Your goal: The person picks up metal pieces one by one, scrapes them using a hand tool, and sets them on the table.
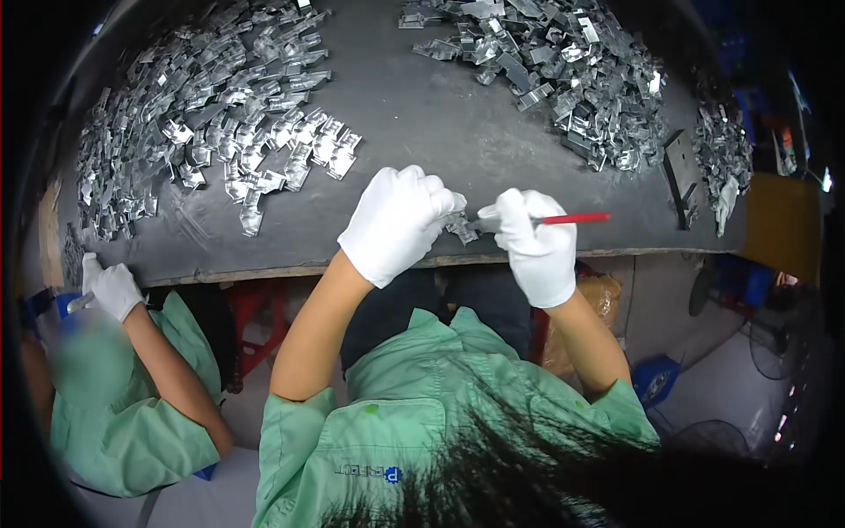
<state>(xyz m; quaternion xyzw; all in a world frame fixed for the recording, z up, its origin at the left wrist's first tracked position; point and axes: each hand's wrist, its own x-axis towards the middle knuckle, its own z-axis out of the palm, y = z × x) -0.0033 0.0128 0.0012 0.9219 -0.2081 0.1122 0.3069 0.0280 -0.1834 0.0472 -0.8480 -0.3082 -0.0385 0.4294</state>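
Evidently, in the head view, the work is happening close to the near edge of the dark grey counter, where a small, angular, silver-grey metallic piece is sitting between two hands; it is serving here as the centre of the dial. From nine o'clock the white-gloved left hand is reaching in, its grip apparently pinching the piece, though the glove is partly hiding the contact. From just past three, the white-gloved right hand is pressing thumb and fingers together around a slim tool with a red handle; the handle is pointing to three and the tip is nearing or touching the piece, too small to tell which.

A broad heap of shiny silver-grey pieces is spreading towards ten, and a second heap of similar pieces is lying between one and two. A co-worker's white-gloved hand is resting near the counter's edge, just below nine.

For good work, the left grip should be pinching close to where the tool is bearing, so that the piece is not twisting, while the right is making short, light strokes, aiming the tip clear of the left fingertips.
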